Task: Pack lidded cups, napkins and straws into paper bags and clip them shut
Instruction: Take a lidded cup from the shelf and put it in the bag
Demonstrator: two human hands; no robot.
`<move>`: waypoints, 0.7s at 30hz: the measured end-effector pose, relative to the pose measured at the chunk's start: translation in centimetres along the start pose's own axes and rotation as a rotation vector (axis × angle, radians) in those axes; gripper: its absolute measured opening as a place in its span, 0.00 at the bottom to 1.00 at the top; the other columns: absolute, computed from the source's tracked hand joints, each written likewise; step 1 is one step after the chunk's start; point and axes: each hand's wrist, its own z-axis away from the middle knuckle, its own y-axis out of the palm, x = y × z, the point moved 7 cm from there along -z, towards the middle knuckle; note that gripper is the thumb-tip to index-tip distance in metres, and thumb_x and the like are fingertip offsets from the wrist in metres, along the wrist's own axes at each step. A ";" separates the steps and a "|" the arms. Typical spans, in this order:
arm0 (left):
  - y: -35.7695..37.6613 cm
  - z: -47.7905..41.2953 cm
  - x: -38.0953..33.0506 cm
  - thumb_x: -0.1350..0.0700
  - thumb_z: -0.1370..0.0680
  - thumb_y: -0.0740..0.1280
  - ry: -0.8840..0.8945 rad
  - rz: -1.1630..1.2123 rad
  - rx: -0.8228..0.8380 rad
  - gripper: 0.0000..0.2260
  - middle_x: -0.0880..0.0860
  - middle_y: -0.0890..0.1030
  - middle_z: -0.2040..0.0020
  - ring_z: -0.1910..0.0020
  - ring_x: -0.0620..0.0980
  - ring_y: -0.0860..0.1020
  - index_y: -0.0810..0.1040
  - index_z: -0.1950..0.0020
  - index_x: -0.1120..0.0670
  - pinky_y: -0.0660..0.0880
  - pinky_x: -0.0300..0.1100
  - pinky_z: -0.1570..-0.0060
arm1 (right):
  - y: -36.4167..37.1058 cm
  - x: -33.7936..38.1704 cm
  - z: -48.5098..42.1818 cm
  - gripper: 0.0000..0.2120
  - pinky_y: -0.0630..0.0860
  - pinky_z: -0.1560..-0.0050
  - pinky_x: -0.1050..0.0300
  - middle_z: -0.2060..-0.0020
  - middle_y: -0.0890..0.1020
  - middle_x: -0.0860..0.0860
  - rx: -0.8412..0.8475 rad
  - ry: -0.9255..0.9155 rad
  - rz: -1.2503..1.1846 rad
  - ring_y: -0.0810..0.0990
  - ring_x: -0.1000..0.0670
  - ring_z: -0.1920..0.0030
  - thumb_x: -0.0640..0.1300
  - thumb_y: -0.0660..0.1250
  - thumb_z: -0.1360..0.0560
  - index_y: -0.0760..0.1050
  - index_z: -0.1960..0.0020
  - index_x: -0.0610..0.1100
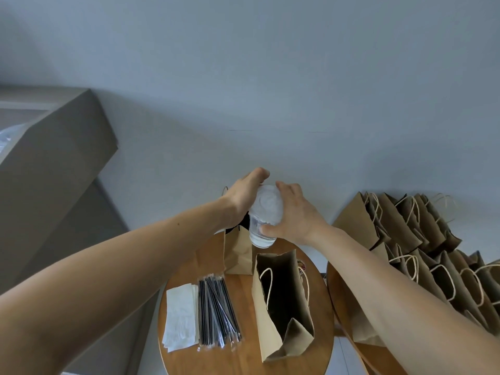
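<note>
1. Round wooden table [243, 355], nearest, at 6 o'clock in view. Positions below are read on its top.
2. Napkins [180, 318], 9 o'clock: flat white stack, loosely squared.
3. Straws [216, 312], just beside the napkins toward centre: bundle of dark straws in clear wrappers, lying lengthwise.
4. Open paper bag [281, 307], 3 o'clock: brown, twine handles, mouth gaping toward the camera. The inside is dark and its contents cannot be told.
5. Second paper bag [238, 255], 12 o'clock: upright, its top partly hidden by the hands; contents cannot be told.
6. Side table [341, 293], round and wooden, at 3 o'clock of the first: carries rows of paper bags [405, 228] with twine handles, leaning on one another, mouths open; the insides are not visible.
7. Lidded cup [263, 212]: clear plastic, white lid on, tilted with the lid toward the camera, held in the air over the second paper bag, above the table's 12 o'clock edge. Contents cannot be told.
8. Left hand [244, 196]: fingers curled round the cup from its 10 o'clock side, gripping it.
9. Right hand [296, 212]: fingers curved over the lid rim from 3 o'clock, thumb pressed on the cup wall below.
10. Cardboard box [54, 163], 9 o'clock in view, large, against a plain wall [270, 77].
</note>
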 end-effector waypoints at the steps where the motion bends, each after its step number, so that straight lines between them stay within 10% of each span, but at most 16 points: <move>1: 0.1 0.1 0.1 0.44 0.19 0.57 0.005 -0.001 0.018 0.17 0.55 0.78 0.47 0.47 0.55 0.78 0.75 0.41 0.55 0.73 0.51 0.41 | 0.0 0.1 -0.1 0.49 0.72 0.46 0.55 0.32 0.61 0.49 0.008 -0.010 0.032 0.71 0.46 0.36 0.65 0.73 0.37 0.52 0.25 0.50; 5: 0.5 0.2 0.5 0.46 0.21 0.57 0.050 -0.042 0.069 0.15 0.57 0.76 0.54 0.53 0.54 0.74 0.74 0.49 0.56 0.70 0.50 0.51 | 0.3 0.0 -0.3 0.50 0.74 0.41 0.48 0.33 0.63 0.48 0.031 -0.033 0.103 0.69 0.45 0.35 0.64 0.73 0.38 0.51 0.25 0.51; 9: -1.6 -0.8 3.6 0.47 0.24 0.57 0.026 -0.205 -0.043 0.19 0.59 0.78 0.45 0.45 0.59 0.77 0.74 0.43 0.60 0.73 0.58 0.38 | 1.1 -1.4 0.1 0.52 0.72 0.40 0.47 0.34 0.63 0.48 0.063 -0.008 0.081 0.68 0.43 0.34 0.64 0.74 0.39 0.52 0.24 0.51; 12: -2.7 -1.1 9.1 0.47 0.19 0.60 -0.045 -0.443 -0.064 0.14 0.52 0.77 0.43 0.46 0.50 0.76 0.72 0.37 0.52 0.75 0.47 0.45 | 1.1 -2.7 0.7 0.52 0.71 0.38 0.47 0.35 0.63 0.49 0.070 0.017 0.079 0.68 0.44 0.34 0.66 0.74 0.40 0.53 0.25 0.51; 21: 3.3 2.9 22.6 0.33 0.37 0.72 -0.352 -0.789 0.347 0.40 0.48 0.73 0.42 0.45 0.50 0.75 0.65 0.30 0.49 0.76 0.44 0.49 | 2.7 -4.3 2.3 0.51 0.68 0.33 0.48 0.31 0.61 0.47 0.125 -0.004 0.114 0.63 0.45 0.30 0.63 0.73 0.36 0.52 0.24 0.44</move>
